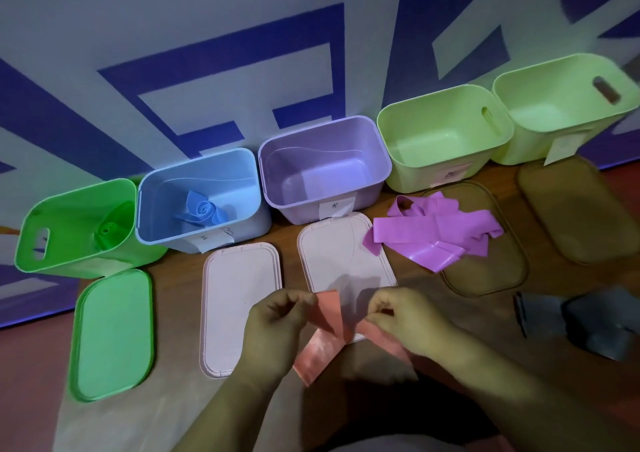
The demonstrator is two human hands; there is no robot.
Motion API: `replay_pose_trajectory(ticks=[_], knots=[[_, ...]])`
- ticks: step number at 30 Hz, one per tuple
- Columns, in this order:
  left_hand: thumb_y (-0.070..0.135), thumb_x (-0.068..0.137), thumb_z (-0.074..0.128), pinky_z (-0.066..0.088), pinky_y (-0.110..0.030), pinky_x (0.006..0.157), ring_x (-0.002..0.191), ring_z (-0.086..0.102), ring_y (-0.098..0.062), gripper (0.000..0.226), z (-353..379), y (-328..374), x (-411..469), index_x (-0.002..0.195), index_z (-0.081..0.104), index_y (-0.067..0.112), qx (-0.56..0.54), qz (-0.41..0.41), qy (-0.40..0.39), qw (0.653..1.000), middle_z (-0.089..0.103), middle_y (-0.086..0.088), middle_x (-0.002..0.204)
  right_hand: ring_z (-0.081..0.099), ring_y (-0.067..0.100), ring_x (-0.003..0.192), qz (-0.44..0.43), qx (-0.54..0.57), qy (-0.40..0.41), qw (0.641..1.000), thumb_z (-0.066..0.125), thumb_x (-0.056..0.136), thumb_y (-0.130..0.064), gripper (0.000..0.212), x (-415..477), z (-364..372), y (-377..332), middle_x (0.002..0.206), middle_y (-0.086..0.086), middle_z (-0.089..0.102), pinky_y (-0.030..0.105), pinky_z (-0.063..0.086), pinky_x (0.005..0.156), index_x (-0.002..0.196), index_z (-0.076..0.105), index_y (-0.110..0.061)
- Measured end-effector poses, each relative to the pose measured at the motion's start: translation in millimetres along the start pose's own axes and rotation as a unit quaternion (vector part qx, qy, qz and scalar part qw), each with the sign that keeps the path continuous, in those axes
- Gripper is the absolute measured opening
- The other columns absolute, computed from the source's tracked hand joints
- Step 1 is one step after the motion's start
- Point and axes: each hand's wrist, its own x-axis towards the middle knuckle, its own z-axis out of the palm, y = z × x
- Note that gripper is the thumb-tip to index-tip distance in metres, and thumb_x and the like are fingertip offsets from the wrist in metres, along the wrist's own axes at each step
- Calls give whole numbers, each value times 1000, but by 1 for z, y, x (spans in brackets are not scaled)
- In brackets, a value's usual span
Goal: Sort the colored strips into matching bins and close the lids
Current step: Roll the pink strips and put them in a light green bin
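Note:
A salmon-pink strip [330, 316] is stretched between my hands above the near table. My left hand [275, 327] pinches its upper end and my right hand [401, 314] pinches it further along. Along the wall stand open bins: a green bin [52, 243] with a rolled green strip [107, 233], a blue bin [242, 160] holding a rolled blue strip [204, 209], a purple bin [374, 160] and two pale green bins [443, 98] [568, 67]. A heap of purple strips [436, 233] lies in front of the first pale green bin.
Lids lie flat before the bins: a green lid [112, 333], two pinkish-white lids [232, 299] [332, 243] and two brownish translucent lids [502, 278] [575, 216]. A dark grey object [588, 320] sits at the right edge. The wall is white with blue shapes.

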Motion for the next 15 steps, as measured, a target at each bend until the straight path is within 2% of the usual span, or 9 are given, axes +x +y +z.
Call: replay_pose_trajectory(ticks=[2,6,8,11,13,15], knots=[[7,91,66,52,-25,70,68,62,-10,18,-5,2,-3,77,76,14,-27,4,-5,1000,73,-6,74,65,3,73,-13,27,9,999,74,79,-18,8,-11,-8,-15,76,-13,70,28,54,71,77,69,-24],[5,89,66,55,-47,82,76,64,-26,17,-17,11,-13,78,76,13,-77,18,-9,997,73,-18,80,67,-4,80,-41,36,47,997,76,78,-17,17,-34,-22,-49,82,-22,71,14,52,71,89,75,-30],[4,89,66,55,-47,85,75,65,-23,15,-26,16,-20,79,76,9,-102,21,-3,995,73,-19,81,67,-5,80,-60,34,61,996,76,78,-22,17,-46,-27,-69,86,-27,70,16,54,72,89,74,-34],[5,89,67,55,-44,85,76,66,-19,12,-44,26,-33,81,76,7,-115,40,-4,993,74,-17,84,67,0,83,-119,13,68,990,75,81,-29,11,-64,-35,-101,87,-25,69,23,55,72,87,72,-38],[6,87,67,54,-42,84,77,67,-16,12,-59,32,-41,80,77,9,-134,49,-2,990,75,-13,82,66,1,86,-162,-34,81,983,69,84,-41,6,-74,-38,-124,91,-27,66,27,54,74,88,67,-43],[9,86,69,53,-44,87,78,67,-15,11,-74,39,-50,80,78,12,-140,61,-4,988,75,-8,81,66,3,89,-201,-30,97,974,66,85,-44,3,-83,-37,-149,92,-27,66,31,54,76,88,65,-44]])
